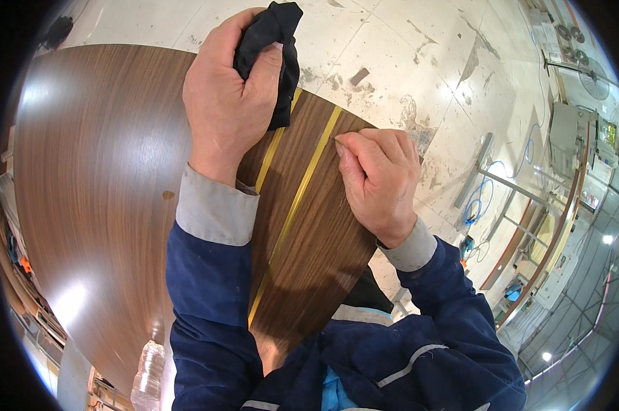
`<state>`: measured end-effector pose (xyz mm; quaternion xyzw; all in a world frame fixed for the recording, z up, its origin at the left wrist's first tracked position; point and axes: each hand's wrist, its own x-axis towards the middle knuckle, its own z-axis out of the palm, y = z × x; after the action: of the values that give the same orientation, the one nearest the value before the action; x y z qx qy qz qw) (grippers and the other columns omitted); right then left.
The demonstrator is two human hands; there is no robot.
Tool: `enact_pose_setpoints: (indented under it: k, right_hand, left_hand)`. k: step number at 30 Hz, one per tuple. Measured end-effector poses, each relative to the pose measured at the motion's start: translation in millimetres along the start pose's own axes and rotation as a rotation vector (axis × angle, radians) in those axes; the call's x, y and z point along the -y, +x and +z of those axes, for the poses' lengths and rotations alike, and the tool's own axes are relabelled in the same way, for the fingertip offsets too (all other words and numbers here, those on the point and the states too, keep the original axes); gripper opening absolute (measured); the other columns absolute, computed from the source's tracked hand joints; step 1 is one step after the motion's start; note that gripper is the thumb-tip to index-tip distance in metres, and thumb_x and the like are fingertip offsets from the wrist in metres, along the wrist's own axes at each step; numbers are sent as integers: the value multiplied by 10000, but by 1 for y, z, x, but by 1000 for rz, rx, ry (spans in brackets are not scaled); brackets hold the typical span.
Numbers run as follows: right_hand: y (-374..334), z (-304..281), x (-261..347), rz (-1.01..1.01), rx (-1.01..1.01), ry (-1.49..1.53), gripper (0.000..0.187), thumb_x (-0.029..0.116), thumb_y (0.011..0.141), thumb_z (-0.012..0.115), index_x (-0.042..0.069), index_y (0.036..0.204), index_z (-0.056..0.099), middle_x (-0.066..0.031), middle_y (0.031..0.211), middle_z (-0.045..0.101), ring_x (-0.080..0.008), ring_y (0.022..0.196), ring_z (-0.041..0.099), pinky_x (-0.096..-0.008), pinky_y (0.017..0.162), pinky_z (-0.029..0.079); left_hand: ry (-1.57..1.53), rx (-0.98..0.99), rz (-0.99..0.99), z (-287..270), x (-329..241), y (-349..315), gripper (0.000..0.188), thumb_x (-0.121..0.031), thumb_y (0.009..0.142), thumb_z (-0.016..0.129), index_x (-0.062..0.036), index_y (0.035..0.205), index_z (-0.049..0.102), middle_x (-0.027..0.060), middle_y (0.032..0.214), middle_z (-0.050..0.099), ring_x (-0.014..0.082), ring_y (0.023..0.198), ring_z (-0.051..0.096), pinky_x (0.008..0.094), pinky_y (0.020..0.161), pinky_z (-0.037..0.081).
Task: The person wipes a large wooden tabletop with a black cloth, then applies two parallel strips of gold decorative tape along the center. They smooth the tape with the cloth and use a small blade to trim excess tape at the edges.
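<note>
My left hand [231,99] grips a crumpled black cloth [272,48] above the far edge of a dark wood-grain panel [118,171]. Two narrow gold strips [299,195] run along the panel's surface towards my body. Over the panel's right edge, my right hand [383,181] is closed, thumb and forefinger pinched together just beside the farther-right strip. Whatever those fingertips hold, if anything, is too small to make out. The cloth and my left hand hide part of the left strip.
A clear plastic bottle [148,377] is at the panel's near left. Beyond the panel lies a scuffed pale tiled floor [371,41] with a small brown scrap [359,76]. On the right are a grey metal frame [522,188], a coiled blue hose [472,211] and a fan [592,77].
</note>
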<state>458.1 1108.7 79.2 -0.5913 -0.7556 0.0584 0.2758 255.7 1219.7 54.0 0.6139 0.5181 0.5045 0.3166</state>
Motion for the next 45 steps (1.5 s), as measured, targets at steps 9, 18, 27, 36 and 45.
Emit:
enact_pose_setpoints:
  k: [9,18,27,36,45]
  right_hand:
    - [-2,-1,9,57,6,9,160,73,828,821,125,969,763,-23,936,701,-259,881,648,-396,761,482]
    - [-16,-2,2,-29,25,28,195,76,804,839,135,979,776,-20,951,691,-260,900,632,-396,780,476]
    - [-62,-38,17,-166,139,115,293,78,740,873,150,1011,789,2,975,669,-246,920,630,-393,802,479]
    - [-73,-30,4,-112,33,49,233,68,757,854,134,967,780,-12,984,698,-237,961,640,-394,792,473]
    - [-69,-29,4,-152,56,94,264,61,739,851,120,986,777,-27,957,689,-260,917,636,-411,775,476]
  left_hand:
    - [-11,-1,4,1,2,0,297,-133,1022,720,-20,1296,704,36,1091,765,116,989,697,272,895,556]
    - [12,-4,20,0,2,1,300,-153,1021,730,-20,1289,710,35,1084,768,116,974,698,270,883,559]
    - [-67,10,4,2,0,-1,339,-276,1025,768,-26,1251,742,34,1047,772,102,940,695,260,848,562]
    - [52,20,31,6,-7,-6,402,-355,1033,752,-24,1261,742,37,1058,779,108,945,698,269,854,564]
    - [-69,44,-252,9,-26,-5,390,-245,1016,695,18,1304,687,163,1131,760,253,1024,729,382,910,568]
